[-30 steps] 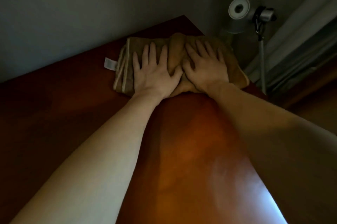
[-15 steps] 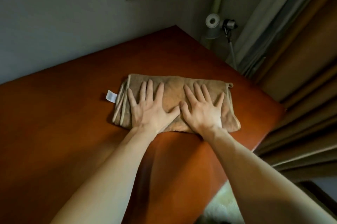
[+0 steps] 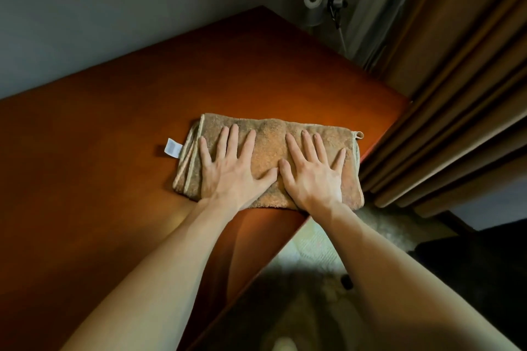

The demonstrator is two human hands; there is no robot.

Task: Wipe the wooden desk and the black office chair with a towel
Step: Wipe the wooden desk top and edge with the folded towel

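Observation:
A folded tan towel (image 3: pixel 268 133) with a white label at its left end lies flat on the reddish wooden desk (image 3: pixel 114 151), close to the desk's near right edge. My left hand (image 3: pixel 231 168) presses on the towel's left half with fingers spread straight. Beside it, my right hand (image 3: pixel 310 171) presses on the right half the same way, thumbs almost touching. The black office chair is not in view.
A grey wall runs behind the desk. A small grey lamp head with a clamp (image 3: pixel 319 8) stands past the far corner. Brown curtains (image 3: pixel 456 93) hang along the desk's right side. Pale floor and a dark shape (image 3: pixel 484 259) lie below right.
Both hands have slid the towel from the desk's far corner toward me, to the near right edge. My view has pulled back with them.

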